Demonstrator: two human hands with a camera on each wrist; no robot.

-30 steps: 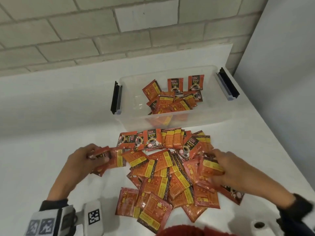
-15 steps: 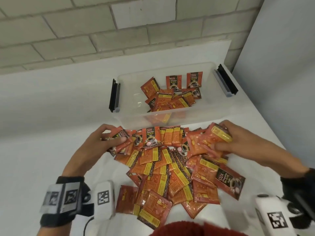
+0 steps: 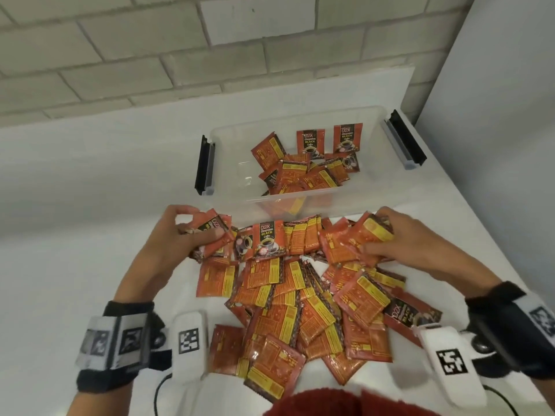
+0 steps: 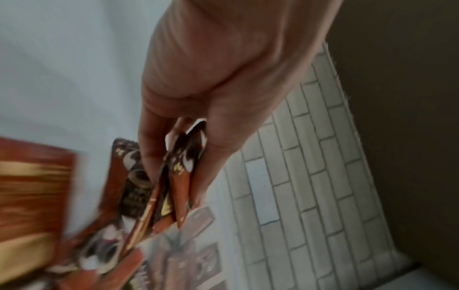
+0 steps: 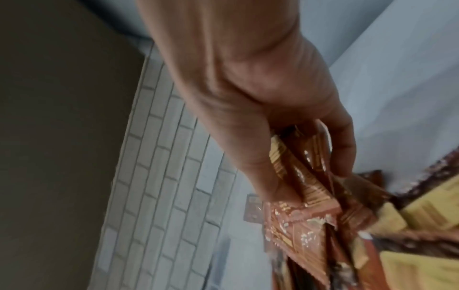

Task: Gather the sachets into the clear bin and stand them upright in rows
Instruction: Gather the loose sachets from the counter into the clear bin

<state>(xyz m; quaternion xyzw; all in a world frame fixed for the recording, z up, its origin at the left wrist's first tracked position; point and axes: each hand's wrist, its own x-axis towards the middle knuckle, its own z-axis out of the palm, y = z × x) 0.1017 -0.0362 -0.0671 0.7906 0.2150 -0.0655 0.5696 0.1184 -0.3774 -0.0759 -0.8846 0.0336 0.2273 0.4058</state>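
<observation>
A heap of orange and black coffee sachets lies on the white table in front of the clear bin. Inside the bin lie several more sachets, two standing against the far wall. My left hand grips a small stack of sachets at the heap's far left, seen edge-on in the left wrist view. My right hand grips another bunch at the far right, fanned between thumb and fingers in the right wrist view. Both hands are just in front of the bin's near wall.
The bin has black clip handles at its left and right ends. A brick wall rises behind the table and a grey panel stands at the right. The table's right edge runs close to the bin.
Both hands have moved away from me, from the heap's sides up to its far edge by the bin, each carrying its bunch of sachets.
</observation>
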